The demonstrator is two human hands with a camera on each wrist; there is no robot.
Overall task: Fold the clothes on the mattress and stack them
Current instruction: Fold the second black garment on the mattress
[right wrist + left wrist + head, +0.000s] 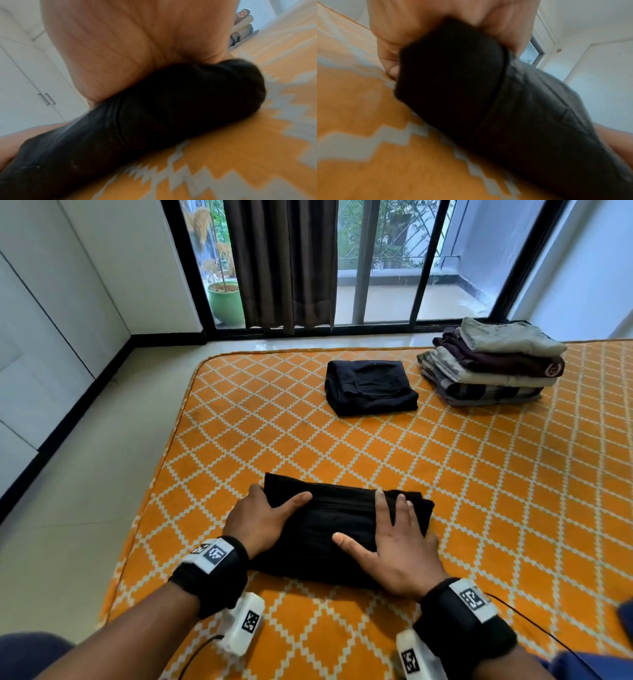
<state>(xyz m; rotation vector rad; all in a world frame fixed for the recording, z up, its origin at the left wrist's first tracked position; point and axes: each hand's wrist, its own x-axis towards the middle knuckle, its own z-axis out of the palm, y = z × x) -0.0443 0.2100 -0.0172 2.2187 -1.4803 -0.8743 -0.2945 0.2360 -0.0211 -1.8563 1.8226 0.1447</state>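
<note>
Near edge of orange diamond-patterned mattress [479, 474]: left hand [257, 518] gripped, right hand [400, 553] pressed flat-fingered, folded black garment [335, 529]. Far right: folded dark garment [370, 388], mixed stack [493, 364]. Stacking remained.

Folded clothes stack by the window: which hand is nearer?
Right. The right hand lies on the black garment on the stack's side; the left hand holds the garment's far end.

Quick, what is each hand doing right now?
Left hand: grips the left end of the black garment.
Right hand: open, fingers spread flat, pressing on the garment.
</note>
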